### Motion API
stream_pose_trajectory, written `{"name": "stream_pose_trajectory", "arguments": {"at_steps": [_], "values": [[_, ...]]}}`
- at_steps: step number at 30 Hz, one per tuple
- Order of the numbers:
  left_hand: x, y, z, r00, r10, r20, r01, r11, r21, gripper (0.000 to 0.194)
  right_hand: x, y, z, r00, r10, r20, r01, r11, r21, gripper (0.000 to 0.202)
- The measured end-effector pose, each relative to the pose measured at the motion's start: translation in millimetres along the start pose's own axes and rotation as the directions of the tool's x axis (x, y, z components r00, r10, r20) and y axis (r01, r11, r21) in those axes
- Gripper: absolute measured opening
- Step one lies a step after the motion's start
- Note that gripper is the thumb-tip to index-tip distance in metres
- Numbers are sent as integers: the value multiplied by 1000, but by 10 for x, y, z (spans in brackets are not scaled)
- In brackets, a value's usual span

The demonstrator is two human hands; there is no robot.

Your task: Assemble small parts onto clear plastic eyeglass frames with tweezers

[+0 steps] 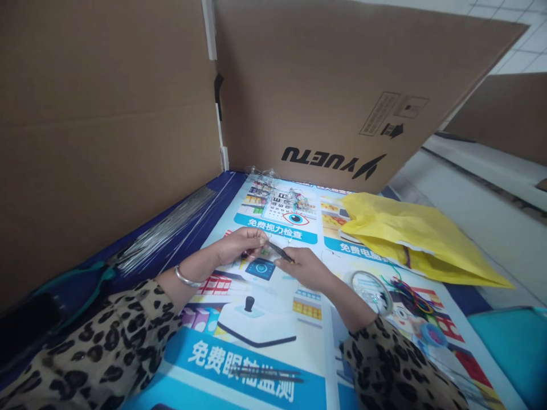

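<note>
Over the middle of the printed sheet (256,310), my right hand (305,267) is closed around a dark, slender tool (278,249) that looks like tweezers. Its tip points up and left, toward the fingers of my left hand (241,245). Those fingers are pinched together at the tool's tip; whatever lies between them is too small to make out. Below my hands, thin dark rods (269,374) lie on the sheet.
Cardboard panels (299,97) stand at the back and left. A bundle of silvery wires (166,230) lies left, tangled fine wire (265,176) at the back. To the right are a yellow bag (410,236), a clear ring-shaped item (390,296), coloured cords (414,296) and a teal item (513,347).
</note>
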State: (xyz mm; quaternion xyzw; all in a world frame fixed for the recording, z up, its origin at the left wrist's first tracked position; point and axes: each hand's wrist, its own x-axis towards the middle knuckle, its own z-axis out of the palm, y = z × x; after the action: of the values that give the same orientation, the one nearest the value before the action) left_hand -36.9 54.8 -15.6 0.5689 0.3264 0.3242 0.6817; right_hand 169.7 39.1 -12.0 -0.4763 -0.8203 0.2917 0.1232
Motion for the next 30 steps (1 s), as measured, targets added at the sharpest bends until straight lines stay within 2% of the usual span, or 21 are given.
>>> {"name": "stream_pose_trajectory", "arguments": {"at_steps": [10, 16, 25, 30], "values": [[13, -36, -13, 999, -41, 18, 41, 999, -27, 20, -19, 27, -75, 990, -40, 136, 4, 967, 256, 39], [2, -21, -19, 996, -45, 77, 50, 997, -65, 20, -31, 18, -133, 981, -77, 181, 19, 953, 302, 39], [-10, -37, -52, 988, -71, 134, 92, 984, -154, 17, -59, -7, -108, 989, -89, 118, 76, 991, 112, 32], [-23, -28, -56, 978, -75, 194, 110, 979, -172, 16, -60, -26, -91, 982, -186, 38, 189, 978, -92, 26]]}}
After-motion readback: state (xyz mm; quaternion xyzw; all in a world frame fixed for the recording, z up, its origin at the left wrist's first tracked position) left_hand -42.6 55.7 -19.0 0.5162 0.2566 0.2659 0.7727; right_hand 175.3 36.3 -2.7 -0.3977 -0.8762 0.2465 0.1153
